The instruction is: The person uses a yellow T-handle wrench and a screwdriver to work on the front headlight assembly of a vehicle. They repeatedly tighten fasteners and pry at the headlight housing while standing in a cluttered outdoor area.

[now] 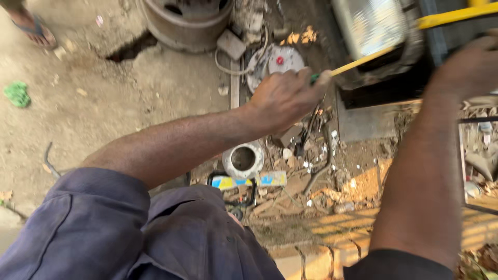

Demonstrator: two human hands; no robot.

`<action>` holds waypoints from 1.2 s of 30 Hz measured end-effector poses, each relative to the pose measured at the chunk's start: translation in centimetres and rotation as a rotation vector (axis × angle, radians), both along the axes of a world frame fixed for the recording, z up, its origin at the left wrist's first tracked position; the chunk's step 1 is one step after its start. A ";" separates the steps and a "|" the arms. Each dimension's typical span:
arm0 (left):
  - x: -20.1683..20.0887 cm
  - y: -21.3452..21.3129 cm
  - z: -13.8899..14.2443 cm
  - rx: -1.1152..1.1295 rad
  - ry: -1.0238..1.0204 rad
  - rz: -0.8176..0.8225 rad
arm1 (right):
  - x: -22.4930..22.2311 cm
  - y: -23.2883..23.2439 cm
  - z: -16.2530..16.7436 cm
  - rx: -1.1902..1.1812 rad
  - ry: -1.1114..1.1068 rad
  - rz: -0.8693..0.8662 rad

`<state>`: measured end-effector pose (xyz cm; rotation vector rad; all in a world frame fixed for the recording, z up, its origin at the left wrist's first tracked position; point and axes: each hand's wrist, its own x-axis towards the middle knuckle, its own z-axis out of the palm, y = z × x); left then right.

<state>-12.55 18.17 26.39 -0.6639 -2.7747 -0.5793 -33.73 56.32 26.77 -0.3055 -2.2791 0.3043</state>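
My left hand (285,98) is closed around a thin yellow tool (358,61) that has a green part at the fist. The tool's far end points at a shiny grey metal machine body (371,28) at the upper right. My right hand (469,59) reaches up along the right edge and rests against the dark side of that machine, below a yellow bar (456,15). The hand is blurred and its fingers are partly out of view, so its grip is unclear. Both forearms are bare, with blue sleeves at the bottom.
On the dirt floor lie a grey metal ring housing (243,159), a white disc with a red centre (280,59), a yellow-and-blue tool (249,181) and scattered scraps. A grey drum (187,21) stands at the top. Another person's sandalled foot (31,26) is at the top left.
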 end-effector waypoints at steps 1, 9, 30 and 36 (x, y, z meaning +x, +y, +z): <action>0.2 0.2 0.8 -0.003 0.020 0.005 | 0.2 -0.5 0.2 -0.002 0.057 -0.008; -0.1 -0.3 4.5 0.718 -0.928 0.119 | 2.6 -5.4 3.3 -0.109 0.008 -0.024; -0.3 0.0 4.6 0.248 -0.451 0.149 | 5.0 -8.0 6.0 -0.158 -0.119 -0.057; -0.9 -0.6 6.0 0.401 -0.701 0.125 | 5.0 -8.1 6.0 -0.159 -0.120 -0.059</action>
